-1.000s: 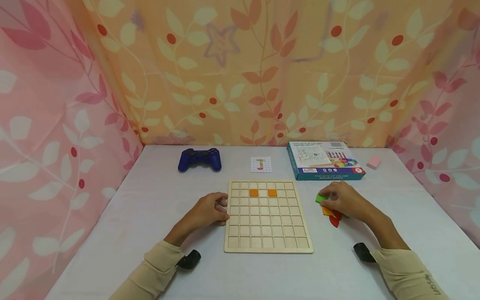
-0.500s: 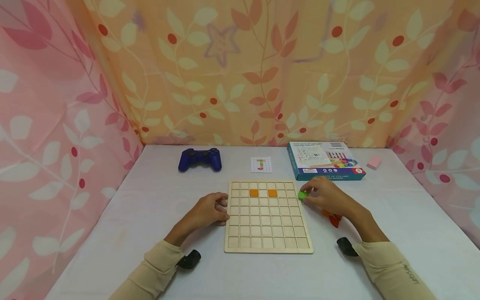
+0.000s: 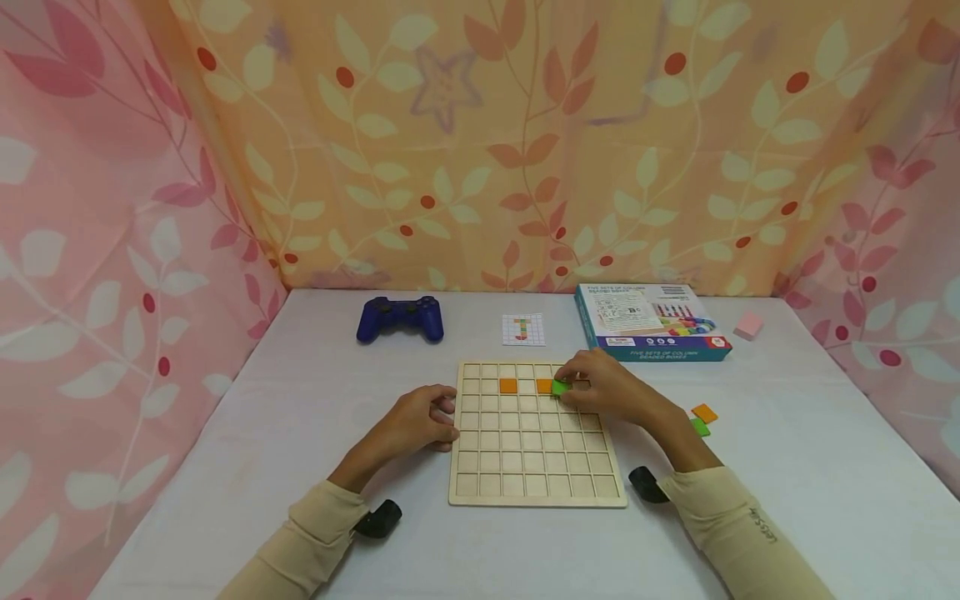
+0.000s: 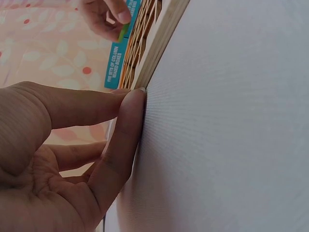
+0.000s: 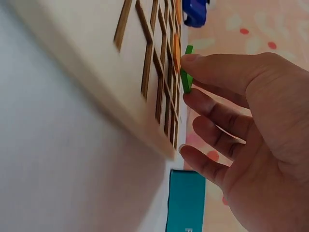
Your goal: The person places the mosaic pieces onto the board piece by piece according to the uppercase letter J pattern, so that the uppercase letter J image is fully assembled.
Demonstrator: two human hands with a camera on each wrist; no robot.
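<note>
My right hand [image 3: 609, 386] pinches a small green tile [image 3: 560, 387] between thumb and fingertip. It is over the upper right part of a pale wooden grid board [image 3: 517, 462], beside one of two orange tiles [image 3: 507, 386] lying in the board's upper cells. In the right wrist view the green tile [image 5: 187, 72] is tilted, close over the grid. My left hand [image 3: 415, 419] holds the board's left edge; in the left wrist view thumb and finger [image 4: 130, 108] come together at the edge of the board [image 4: 161, 38].
Orange [image 3: 705, 413] and green [image 3: 700, 427] tiles lie right of the board, partly behind my right forearm. Farther back are a blue game controller [image 3: 400, 320], a pattern card [image 3: 522, 329], a flat toy box [image 3: 652, 323] and a pink block [image 3: 748, 325].
My right hand has carried the green tile left from the loose pile to over the board. Red pieces visible earlier are now hidden by the arm. My left hand stays put.
</note>
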